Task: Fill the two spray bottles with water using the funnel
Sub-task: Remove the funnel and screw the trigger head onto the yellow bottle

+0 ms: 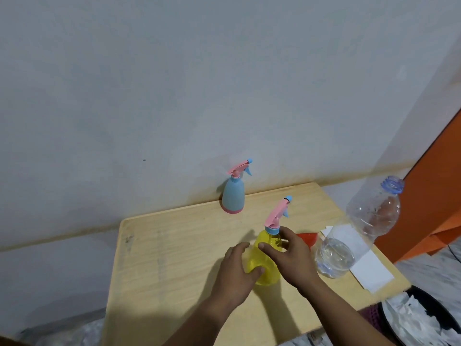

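Observation:
A yellow spray bottle [266, 248] with a pink and blue trigger head stands near the middle of the wooden table [174, 258]. My left hand [238, 268] grips its lower body from the left. My right hand [290, 255] holds its shoulder just under the blue collar. A blue spray bottle [233, 196] with a pink base stands at the table's far edge against the wall. The red funnel [308, 238] lies behind my right hand, partly hidden. A large clear water bottle [359, 233], uncapped and partly filled, stands to the right.
A white sheet of paper [369, 273] lies under and beside the water bottle near the table's right edge. A dark bin [424, 318] with crumpled white paper sits on the floor at the lower right. An orange panel [434, 191] rises at the right.

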